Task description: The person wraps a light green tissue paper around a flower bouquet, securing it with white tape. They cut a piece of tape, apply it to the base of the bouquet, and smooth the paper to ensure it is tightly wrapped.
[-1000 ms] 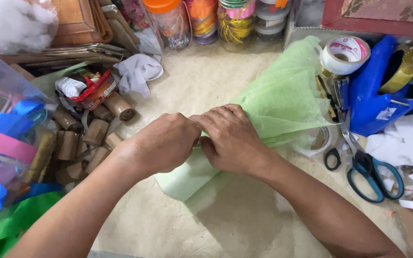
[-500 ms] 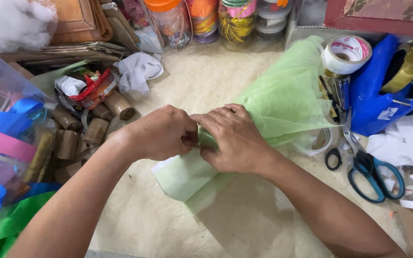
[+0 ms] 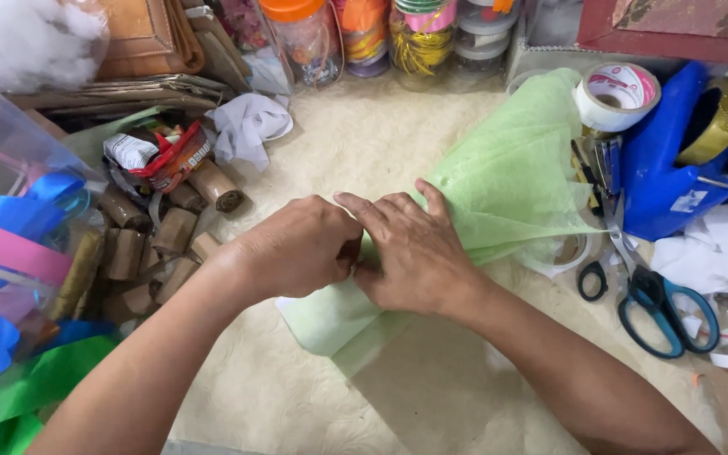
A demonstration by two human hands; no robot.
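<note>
Both hands pinching the gathered waist of a green paper wrap.

My left hand [image 3: 297, 248] is curled shut and my right hand [image 3: 410, 253] is clamped, fingers flat, on the light green crepe paper [image 3: 507, 181], which lies mid-table and fans out toward the tape roll [image 3: 617, 94]. I judge the pinch should stay tight at the narrowest point, pleats kept even. Scissors [image 3: 659, 303] lie to the right, cardboard tubes [image 3: 174, 232] left.

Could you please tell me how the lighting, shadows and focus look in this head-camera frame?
Head view: even, soft light; a faint shadow under the right hand and forearm on the cream mat; green paper sharp; white stuffing at top left bright, slightly washed out.
</note>
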